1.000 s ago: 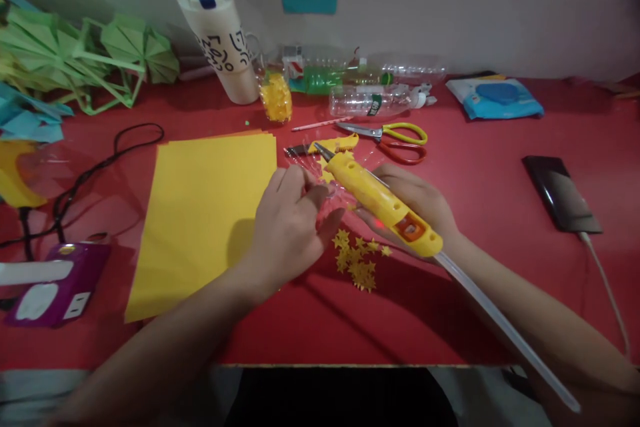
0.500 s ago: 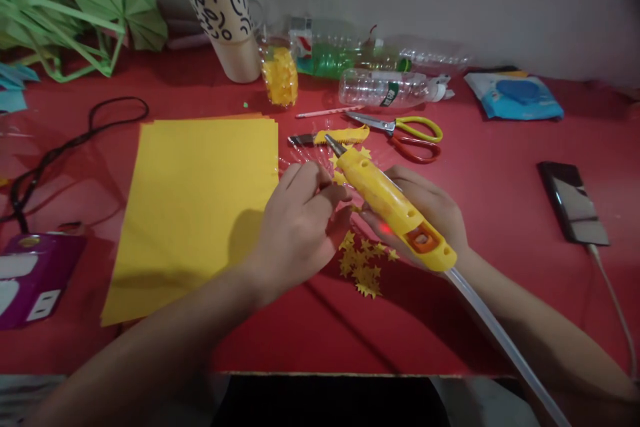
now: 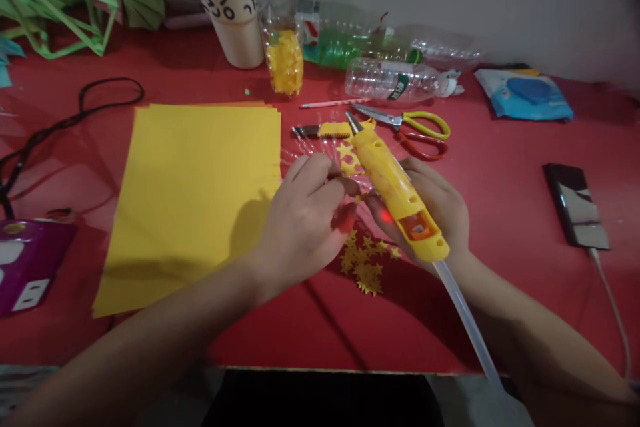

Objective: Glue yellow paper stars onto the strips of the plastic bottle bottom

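My right hand (image 3: 437, 203) is wrapped around a yellow hot glue gun (image 3: 393, 180), its metal nozzle pointing up and away to the left. A long clear glue stick (image 3: 470, 320) trails from its rear end. My left hand (image 3: 310, 220) is closed in a pinch, with a small yellow paper star (image 3: 359, 198) at its fingertips, close to my right fingertips. A red glow lights the fingers of both hands. Clear plastic strips (image 3: 305, 145) fan out behind my left hand; their base is hidden. Below my hands lies a pile of small yellow stars (image 3: 367, 273).
Yellow paper sheets (image 3: 190, 193) lie on the left. Behind my hands are a box cutter (image 3: 330, 130), a pencil (image 3: 330, 104), scissors (image 3: 400, 121) and plastic bottles (image 3: 390, 80). A clear container of yellow pieces (image 3: 285, 63) stands beside a tumbler (image 3: 235, 20). At right lies a phone (image 3: 575, 203).
The glue gun has tilted more upright, its nozzle shifting right and its rear end slightly left. The star now shows more clearly between my fingertips. The whole view has shifted slightly.
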Motion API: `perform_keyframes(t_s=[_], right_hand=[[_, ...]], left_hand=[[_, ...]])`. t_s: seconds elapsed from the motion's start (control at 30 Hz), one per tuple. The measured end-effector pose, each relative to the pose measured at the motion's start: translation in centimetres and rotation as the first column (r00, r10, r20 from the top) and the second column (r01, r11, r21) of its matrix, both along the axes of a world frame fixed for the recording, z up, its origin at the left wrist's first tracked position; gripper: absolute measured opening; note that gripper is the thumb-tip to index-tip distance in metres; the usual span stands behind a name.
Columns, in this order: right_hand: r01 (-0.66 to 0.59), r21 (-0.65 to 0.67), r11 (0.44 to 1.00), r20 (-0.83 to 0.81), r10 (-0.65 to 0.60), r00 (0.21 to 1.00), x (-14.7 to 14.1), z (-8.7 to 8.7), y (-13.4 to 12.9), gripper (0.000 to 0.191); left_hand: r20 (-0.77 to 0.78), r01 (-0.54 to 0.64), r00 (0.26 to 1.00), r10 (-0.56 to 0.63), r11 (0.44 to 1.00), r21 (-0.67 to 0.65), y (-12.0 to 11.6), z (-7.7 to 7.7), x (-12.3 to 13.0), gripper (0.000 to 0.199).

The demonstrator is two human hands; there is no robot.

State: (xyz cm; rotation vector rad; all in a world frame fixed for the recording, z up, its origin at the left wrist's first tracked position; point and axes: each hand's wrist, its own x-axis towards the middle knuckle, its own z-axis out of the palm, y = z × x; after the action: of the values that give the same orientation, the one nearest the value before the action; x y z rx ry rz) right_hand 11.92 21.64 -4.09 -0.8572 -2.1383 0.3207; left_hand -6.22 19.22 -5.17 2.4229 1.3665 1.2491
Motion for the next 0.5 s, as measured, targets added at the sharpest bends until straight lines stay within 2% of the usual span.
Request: perform_keyframes(t_s=[0.33,0.5], right_hand=[[-0.004,0.046,0.999,0.02,0.003,1.0,-0.1,-0.18,0.04,0.017],[0.06,0.071,0.996,0.011,-0.061,0.998,-0.16,-0.32,-0.06,0.017]], left_hand=[[0.037,0.02,0.999,-0.02,1.0,-0.016,-0.02,-0.13,0.01,0.012],[0.064,0.011,0.998,-0.009,1.0,-0.028,-0.01,-0.39,0.14,0.012]])
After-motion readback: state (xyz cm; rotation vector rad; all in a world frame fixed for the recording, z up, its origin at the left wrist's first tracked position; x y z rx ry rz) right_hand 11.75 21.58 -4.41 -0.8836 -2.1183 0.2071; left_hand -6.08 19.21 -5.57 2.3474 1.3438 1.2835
